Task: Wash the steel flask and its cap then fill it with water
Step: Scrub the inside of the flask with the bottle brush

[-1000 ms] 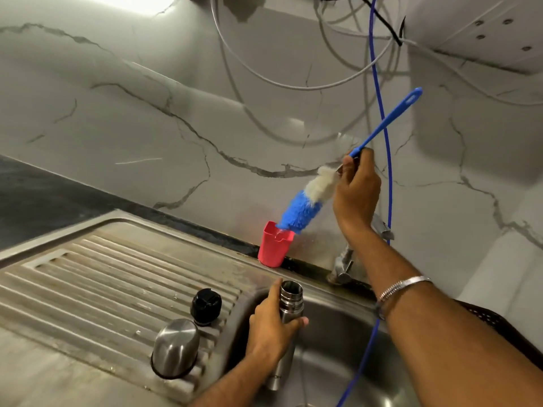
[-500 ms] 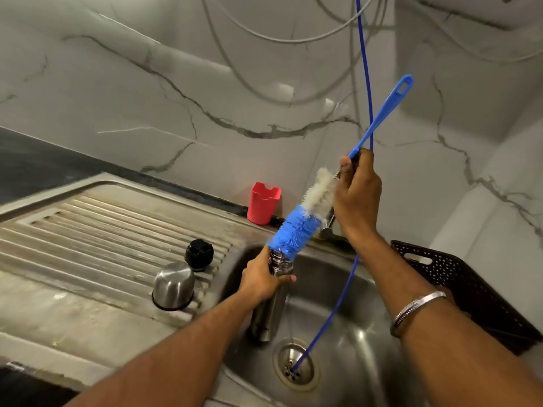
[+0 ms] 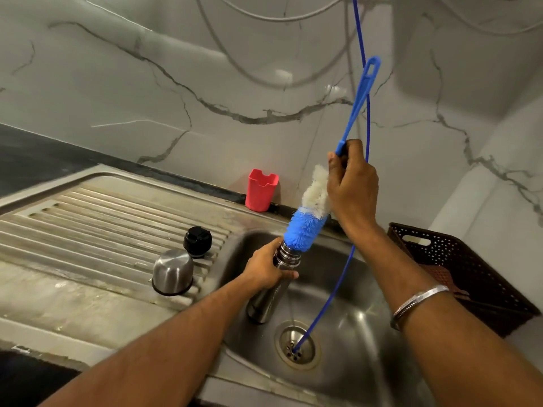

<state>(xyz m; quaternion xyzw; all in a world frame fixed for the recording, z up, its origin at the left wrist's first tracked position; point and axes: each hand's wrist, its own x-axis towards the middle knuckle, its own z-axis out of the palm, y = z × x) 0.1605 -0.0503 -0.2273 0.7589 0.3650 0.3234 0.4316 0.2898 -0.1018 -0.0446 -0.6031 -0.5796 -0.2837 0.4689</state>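
My left hand grips the steel flask near its open threaded neck, holding it tilted over the sink basin. My right hand holds the blue handle of a bottle brush. The brush's blue bristle tip sits at the flask's mouth, with white bristles above it. On the ribbed drainboard the steel cup-shaped cap lies upside down, and the black stopper stands just behind it.
A red plastic holder stands against the marble wall behind the sink. A dark perforated basket sits right of the basin. A thin blue hose hangs from above into the drain. The tap is hidden behind my right hand.
The brush has come down from above the red holder until its blue tip reached the flask's mouth. The view has tilted down, showing the drain and the basket.
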